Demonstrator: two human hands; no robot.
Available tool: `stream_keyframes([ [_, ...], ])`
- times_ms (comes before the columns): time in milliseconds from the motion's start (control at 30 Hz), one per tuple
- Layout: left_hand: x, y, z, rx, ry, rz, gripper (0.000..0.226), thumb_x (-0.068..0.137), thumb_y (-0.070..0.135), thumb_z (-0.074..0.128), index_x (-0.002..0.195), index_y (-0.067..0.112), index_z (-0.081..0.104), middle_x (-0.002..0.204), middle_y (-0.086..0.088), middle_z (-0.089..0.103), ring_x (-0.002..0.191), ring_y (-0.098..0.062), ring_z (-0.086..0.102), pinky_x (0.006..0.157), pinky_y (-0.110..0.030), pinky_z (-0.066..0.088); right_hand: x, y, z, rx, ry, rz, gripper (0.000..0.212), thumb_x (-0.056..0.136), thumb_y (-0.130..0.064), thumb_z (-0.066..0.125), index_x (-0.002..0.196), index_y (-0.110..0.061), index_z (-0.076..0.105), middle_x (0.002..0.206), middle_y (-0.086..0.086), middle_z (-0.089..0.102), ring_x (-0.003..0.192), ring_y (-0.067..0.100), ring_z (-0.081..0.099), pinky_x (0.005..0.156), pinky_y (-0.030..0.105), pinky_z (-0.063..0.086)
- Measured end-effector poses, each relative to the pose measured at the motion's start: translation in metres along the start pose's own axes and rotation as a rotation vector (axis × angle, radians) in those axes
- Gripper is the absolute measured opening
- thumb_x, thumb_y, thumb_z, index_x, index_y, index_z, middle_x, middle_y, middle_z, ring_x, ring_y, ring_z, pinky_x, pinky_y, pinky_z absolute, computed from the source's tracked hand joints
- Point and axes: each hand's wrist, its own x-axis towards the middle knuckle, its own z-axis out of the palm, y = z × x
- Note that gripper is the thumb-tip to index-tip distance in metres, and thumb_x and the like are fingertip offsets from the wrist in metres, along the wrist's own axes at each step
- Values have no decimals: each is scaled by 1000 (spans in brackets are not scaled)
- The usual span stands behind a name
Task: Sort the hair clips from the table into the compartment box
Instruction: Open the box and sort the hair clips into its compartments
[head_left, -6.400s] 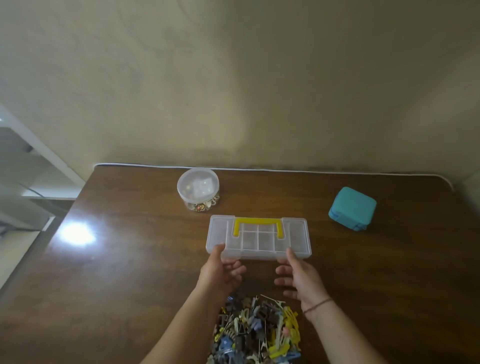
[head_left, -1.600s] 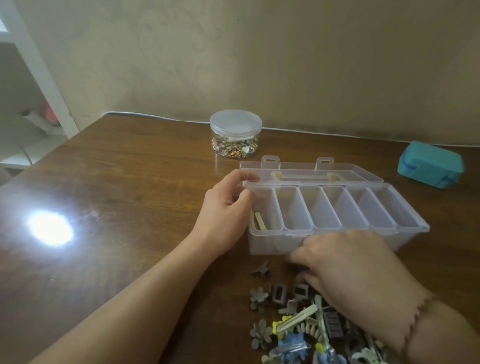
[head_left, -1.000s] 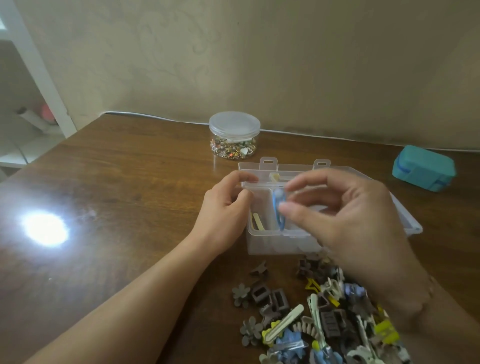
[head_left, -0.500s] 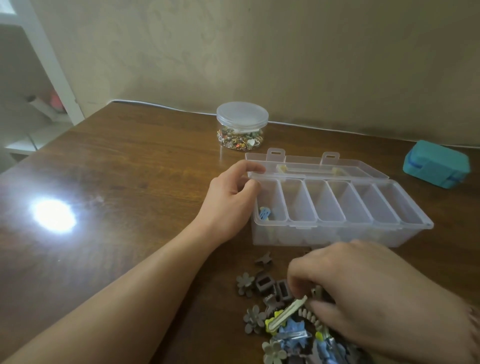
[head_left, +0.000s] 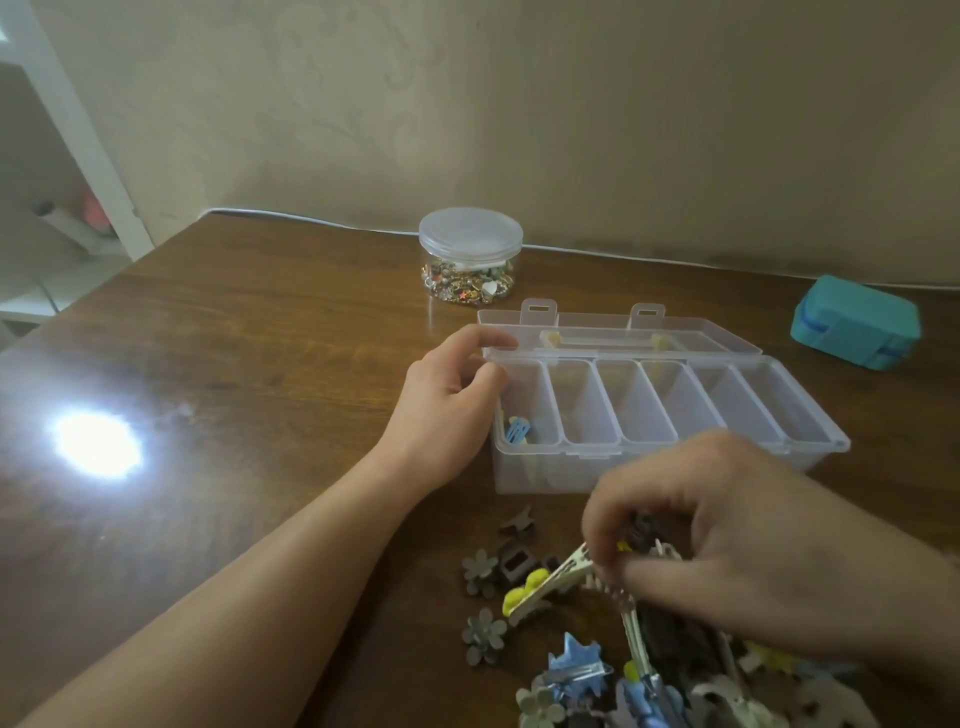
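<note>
Left hand (head_left: 447, 400) gripping compartment box (head_left: 810, 415) corner, right hand (head_left: 727, 540) pinching cream clip (head_left: 558, 577)

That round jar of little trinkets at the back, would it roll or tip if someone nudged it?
Probably neither. The jar stands upright on its flat base and looks squat, so it would likely slide on the glossy table. The trinkets fill only the bottom, so it seems bottom-heavy. The clear plastic may feel slippery.

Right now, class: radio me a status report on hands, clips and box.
Left hand grips box corner. Right hand pinches cream clip in pile. Blue clip in leftmost compartment. Nothing in the way.
</note>
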Motion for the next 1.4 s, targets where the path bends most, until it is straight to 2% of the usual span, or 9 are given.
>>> stream_keyframes([
  [267, 0, 1, 0, 3, 0, -12, 29, 97, 12, 46, 117, 25, 63, 100, 0, 73, 95, -12, 69, 68, -20, 58, 5, 12, 3, 216, 111, 47, 16, 77, -16, 76, 71, -29, 70, 59, -31, 60, 48, -2, 52, 46, 9, 40],
  [400, -1, 1, 0, 12, 0, -15, 29, 94, 18, 47, 116, 26, 64, 95, -3, 74, 93, -23, 70, 78, -38, 60, 8, 12, 9, 410, 605, 7, 12, 75, -16, 75, 77, -26, 68, 62, -14, 63, 40, 7, 47, 37, 16, 39],
  [500, 0, 1, -1, 23, 5, -27, 29, 97, 14, 47, 116, 26, 64, 97, 3, 73, 96, -14, 69, 81, -36, 59, 17, 12, 21, -4, 814, 7, 5, 80, -22, 72, 85, -20, 71, 61, -21, 60, 38, 4, 47, 37, 20, 42],
  [633, 0, 2, -1, 31, 19, -12, 29, 96, 12, 48, 116, 25, 65, 88, 3, 72, 87, -15, 68, 75, -31, 56, 26, 15, 33, -200, 555, -66, 10, 87, -32, 64, 92, -29, 72, 73, -15, 71, 49, -8, 48, 46, 19, 45],
  [733, 0, 1, -1, 41, 19, -3, 29, 96, 12, 48, 117, 24, 65, 89, 2, 71, 88, -13, 67, 73, -25, 55, 20, 14, 27, -92, 497, -100, 10, 85, -28, 65, 93, -29, 72, 60, -30, 57, 47, -13, 45, 47, 3, 31],
  [900, 0, 3, -1, 42, 13, -11, 31, 97, 13, 46, 119, 25, 64, 100, 7, 71, 89, -3, 66, 72, -22, 57, -3, 21, -8, -39, 531, 36, 11, 80, -33, 63, 87, -41, 64, 82, -37, 60, 50, 17, 54, 35, 23, 42],
  [1000, 1, 2, -1, 34, 8, -11, 31, 97, 13, 45, 119, 26, 64, 100, 11, 70, 91, 2, 66, 70, -16, 55, -16, 34, -25, -58, 209, 158, 14, 79, -31, 68, 79, -44, 64, 83, -46, 57, 60, -8, 58, 51, 9, 45],
  [1133, 1, 1, -1, 37, 15, -12, 32, 97, 12, 46, 119, 26, 64, 101, 11, 70, 91, 2, 66, 73, -20, 58, -15, 30, -16, -140, -144, 224, 15, 84, -37, 68, 88, -51, 66, 88, -35, 64, 85, -18, 56, 71, 12, 49],
  [1400, 0, 2, 0, 42, 21, 2, 31, 97, 11, 46, 119, 23, 64, 101, 11, 70, 89, 7, 65, 65, -11, 52, -10, 21, 5, -511, -124, 191, 28, 87, -43, 55, 115, -49, 52, 74, -18, 46, 79, 4, 45, 59, 24, 35],
])
